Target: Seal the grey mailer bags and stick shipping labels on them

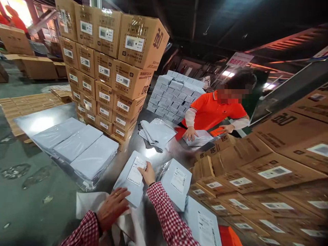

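A light grey wrapped parcel [134, 195] lies on the metal table in front of me. On its top is a white printed shipping label [135, 174]. My right hand [148, 174] is over the label's right edge, its fingers bent and closed on that edge. Stretched out beside the parcel's near left side, the fingers of my left hand [115, 206] are slightly apart and hold nothing. A second labelled parcel [166, 176] stands to the right of my right hand. Closer to me, another labelled parcel [192, 215] is partly cut off by the frame.
Three rows of pale wrapped packs [79, 145] cover the table's left part. Tall cardboard box stacks rise behind them [107, 73] and on the right [269, 171]. Grey mailer bags [160, 131] lie ahead. A co-worker in an orange shirt [208, 111] handles a wrapped pack [198, 138] opposite.
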Available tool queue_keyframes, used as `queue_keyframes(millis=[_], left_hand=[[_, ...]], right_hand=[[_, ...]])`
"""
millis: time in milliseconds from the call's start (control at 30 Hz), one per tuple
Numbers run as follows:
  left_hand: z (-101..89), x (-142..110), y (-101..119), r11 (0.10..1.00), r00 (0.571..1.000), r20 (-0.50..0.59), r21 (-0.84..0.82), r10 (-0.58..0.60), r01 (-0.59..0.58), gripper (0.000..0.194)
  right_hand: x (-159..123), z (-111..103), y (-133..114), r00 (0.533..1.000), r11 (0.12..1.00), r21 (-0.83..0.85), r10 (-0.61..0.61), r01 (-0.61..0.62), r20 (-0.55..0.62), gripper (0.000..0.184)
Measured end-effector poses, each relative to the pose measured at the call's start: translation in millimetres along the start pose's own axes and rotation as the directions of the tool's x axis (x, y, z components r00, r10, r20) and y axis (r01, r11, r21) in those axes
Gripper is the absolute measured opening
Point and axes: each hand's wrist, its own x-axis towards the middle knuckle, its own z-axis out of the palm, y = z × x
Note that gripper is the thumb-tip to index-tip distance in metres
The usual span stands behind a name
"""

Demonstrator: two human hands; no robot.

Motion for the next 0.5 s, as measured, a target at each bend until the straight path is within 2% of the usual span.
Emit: queue_keyframes(millis=[67,133,200,267,300,333,433,500], left_hand=[[15.4,20,-7,0.998,0.987,0.148,0.019,-0.067,0.065,0.015],[30.3,32,-14,0.99,0.95,0.279,0.037,-0.141,0.136,0.017],[40.9,36,-17,0.983,0.932,0.314,0.039,-0.18,0.177,0.018],[44.7,35,-16,0.982,0.936,0.3,0.025,-0.185,0.186,0.016],[43.7,34,-15,0.983,0.94,0.292,0.014,-0.178,0.182,0.015],[41.0,33,-14,0.985,0.944,0.282,0.005,-0.169,0.175,0.015],[24.6,31,-13,0.988,0.96,0.247,-0.047,-0.131,0.146,0.022],[8.2,29,-15,0.985,0.967,0.228,-0.097,-0.116,0.141,0.028]], right_hand=[[-4,6,-1,1.0,0.989,-0.148,-0.002,0.002,0.0,0.053],[-8,5,-6,0.998,0.926,-0.372,-0.056,0.066,0.037,0.063],[-12,0,-12,0.997,0.804,-0.589,-0.067,0.076,0.038,0.077],[-15,-3,-17,0.997,0.709,-0.706,-0.046,-0.01,-0.06,0.085],[-16,-3,-18,0.994,0.688,-0.725,-0.061,-0.022,-0.087,0.083],[-16,-1,-19,0.994,0.693,-0.72,-0.094,0.026,-0.055,0.078],[-14,9,-19,0.96,0.824,-0.502,-0.172,0.263,0.221,0.063],[-11,9,-20,0.95,0.909,-0.341,-0.146,0.238,0.275,0.056]])
